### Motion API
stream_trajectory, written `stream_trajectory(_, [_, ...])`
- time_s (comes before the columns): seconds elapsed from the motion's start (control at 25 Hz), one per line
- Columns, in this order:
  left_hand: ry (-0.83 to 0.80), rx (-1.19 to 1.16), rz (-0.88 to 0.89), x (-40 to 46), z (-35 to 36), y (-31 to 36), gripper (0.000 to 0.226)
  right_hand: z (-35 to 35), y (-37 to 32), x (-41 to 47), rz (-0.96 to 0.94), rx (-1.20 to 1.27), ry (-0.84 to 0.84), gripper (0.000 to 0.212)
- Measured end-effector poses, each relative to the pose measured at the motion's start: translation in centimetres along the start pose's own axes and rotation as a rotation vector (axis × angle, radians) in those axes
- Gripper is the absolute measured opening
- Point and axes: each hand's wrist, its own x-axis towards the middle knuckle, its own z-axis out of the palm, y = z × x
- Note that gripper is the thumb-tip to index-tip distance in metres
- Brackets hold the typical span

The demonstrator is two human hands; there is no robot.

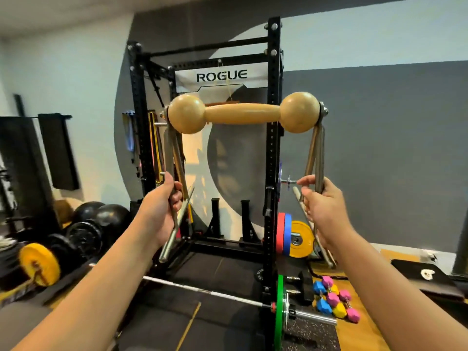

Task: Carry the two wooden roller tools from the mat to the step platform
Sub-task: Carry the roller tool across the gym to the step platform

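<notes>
Ahead, power rack (273, 148), barbell (202, 291), possibly dumbbells (334, 300)

Wooden roller tool (242, 113), tan, two ball ends joined by a thicker-waisted bar, held level in the air above both hands, metal rods hanging from each end, left rods gripped in left hand (162, 203), right rods in right hand (323, 198).
</notes>
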Motion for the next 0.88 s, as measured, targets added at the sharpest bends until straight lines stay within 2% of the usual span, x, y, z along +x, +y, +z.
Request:
stream_trajectory(0.16, [0.096,0.071,0.063,-3.2,-3.6,2.8,0.038,4.1,-0.4,-0.4,0.007,0.055,-0.093,0.024])
stream_trajectory(0.44, [0.379,0.149,0.153,-8.6,-12.0,7.8,0.038,15.7,-0.1,-3.6,0.075,0.139,-0.231,0.024])
stream_trajectory(0.6, [0.521,0.163,0.224,-12.0,-19.1,11.1,0.044,24.1,0.1,-7.1,0.134,0.235,-0.351,0.015])
stream_trajectory(0.88, [0.621,0.146,0.246,-17.0,-33.0,17.1,0.042,39.2,-1.8,-13.5,0.115,0.240,-0.494,0.029])
